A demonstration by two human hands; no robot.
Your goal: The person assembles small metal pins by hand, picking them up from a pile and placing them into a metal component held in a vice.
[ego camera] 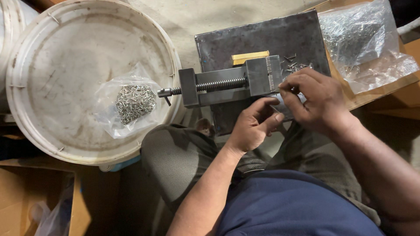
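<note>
We see our left hand [253, 124] resting against the near side of a small steel machinist's vise [229, 85], fingers curled narrow with the tips touching the vise's jaw block; whether it grips anything we cannot tell. Our right hand [316, 100] hovers just beside it at the right end of the vise, thumb and forefinger pinched close together on what looks like a tiny pin (too small to make out for sure). The vise lies sideways on a dark metal plate [262, 37], its threaded screw [218, 84] running left to a short handle that overhangs the plate's edge. A flat yellow strip [250, 57] lies on the plate just behind the vise, and a scatter of loose small pins [297, 66] sits on the plate near our right hand's knuckles. To the left, on an upturned white bucket lid [65, 52], a clear plastic bag of small metal pins [134, 102] lies open. Another clear bag of pins [358, 35] rests on a cardboard box [385, 94] at the upper right, well apart from the first bag.
</note>
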